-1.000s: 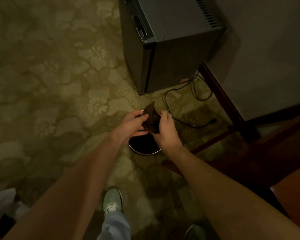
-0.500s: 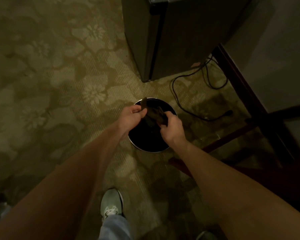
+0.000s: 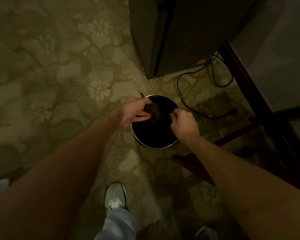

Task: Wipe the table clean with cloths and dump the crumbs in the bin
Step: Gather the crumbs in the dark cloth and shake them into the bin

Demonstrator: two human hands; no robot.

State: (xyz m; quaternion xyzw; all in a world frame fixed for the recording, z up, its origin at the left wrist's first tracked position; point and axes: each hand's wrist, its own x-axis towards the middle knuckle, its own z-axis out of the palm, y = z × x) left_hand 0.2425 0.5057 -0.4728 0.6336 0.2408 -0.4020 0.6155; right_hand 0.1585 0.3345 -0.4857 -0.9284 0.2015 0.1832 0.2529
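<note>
The dark cloth (image 3: 153, 110) hangs over the open bin (image 3: 154, 146), which stands on the carpet (image 3: 59, 84). The left hand (image 3: 134, 110) pinches one edge; the right hand (image 3: 183, 122) is closed near the other, though I can't tell if it has hold. It looks limp and light, so gripping the corners and shaking gently should drop the crumbs inside.

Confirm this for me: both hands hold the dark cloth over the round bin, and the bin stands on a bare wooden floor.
One thing is wrong: the floor. The head view shows the bin standing on a patterned floral carpet, not bare wood. The rest holds: the left hand and the right hand both hold the dark cloth over the round bin.
</note>
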